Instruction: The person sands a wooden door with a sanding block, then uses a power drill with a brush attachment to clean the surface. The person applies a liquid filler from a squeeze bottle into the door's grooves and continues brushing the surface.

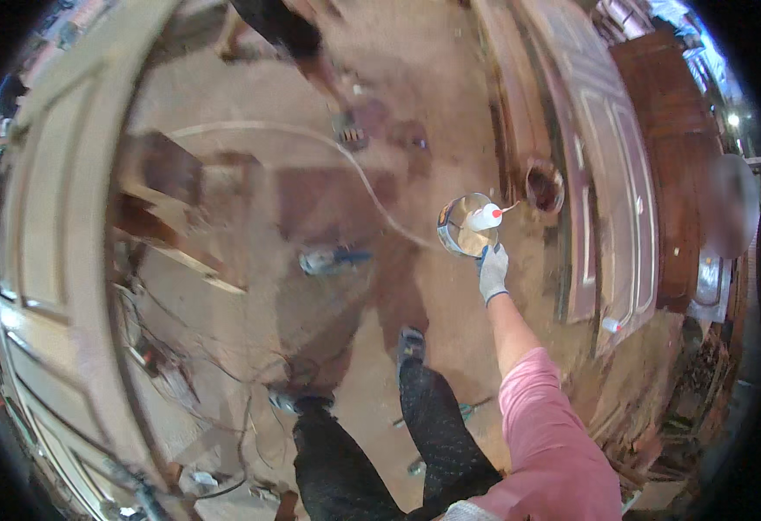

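Observation:
My right hand (493,274), in a pale knit glove with a blue cuff, reaches forward from a pink sleeve. Its fingers are closed on the near rim of a round tin can (445,227). Inside the can is a beige content, and a white plastic bottle (483,218) with a red tip leans there. At the lower edge of the picture a bit of greyish-white knit (471,511) shows, which looks like my left glove; its fingers are out of sight.
Panelled doors (59,200) stand along the left, and more panels (619,174) lean at the right beside wooden boards (519,95). A blue-handled power tool (333,260), cables (246,434) and a pale hose (359,174) lie on the floor. Another person's leg (315,65) is ahead.

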Demonstrator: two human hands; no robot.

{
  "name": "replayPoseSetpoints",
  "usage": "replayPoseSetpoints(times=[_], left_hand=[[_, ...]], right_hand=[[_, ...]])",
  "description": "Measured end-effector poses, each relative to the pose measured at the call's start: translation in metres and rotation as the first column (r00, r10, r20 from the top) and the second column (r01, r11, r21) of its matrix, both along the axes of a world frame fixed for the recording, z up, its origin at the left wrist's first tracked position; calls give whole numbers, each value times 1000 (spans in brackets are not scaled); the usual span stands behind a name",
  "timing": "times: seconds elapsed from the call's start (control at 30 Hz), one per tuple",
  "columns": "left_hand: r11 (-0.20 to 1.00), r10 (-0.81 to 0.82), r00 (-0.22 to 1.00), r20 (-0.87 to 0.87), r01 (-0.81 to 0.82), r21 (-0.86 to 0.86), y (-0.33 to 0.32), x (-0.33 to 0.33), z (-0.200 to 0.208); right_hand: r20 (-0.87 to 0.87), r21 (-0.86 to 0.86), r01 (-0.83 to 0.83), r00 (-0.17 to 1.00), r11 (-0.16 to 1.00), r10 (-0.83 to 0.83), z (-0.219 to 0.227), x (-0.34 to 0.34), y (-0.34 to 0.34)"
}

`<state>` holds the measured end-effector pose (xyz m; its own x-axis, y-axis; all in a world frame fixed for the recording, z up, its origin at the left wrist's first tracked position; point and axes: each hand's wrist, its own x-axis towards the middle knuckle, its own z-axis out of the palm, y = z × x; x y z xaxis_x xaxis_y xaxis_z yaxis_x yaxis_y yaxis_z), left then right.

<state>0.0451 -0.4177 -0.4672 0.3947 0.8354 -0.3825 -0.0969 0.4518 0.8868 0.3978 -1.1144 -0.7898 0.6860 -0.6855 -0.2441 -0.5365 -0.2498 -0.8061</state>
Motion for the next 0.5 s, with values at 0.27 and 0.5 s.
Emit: replayPoseSetpoints(times=[0.27, 0.5], left_hand=[[977, -17, 881, 473, 115, -179, 81, -47, 53], [986, -95, 955, 282, 129, -104, 104, -68, 67]], right_hand=[[326, 78, -169, 936, 982, 135, 370, 172, 125], [334, -70, -187, 921, 980, 199, 472, 182, 128]])
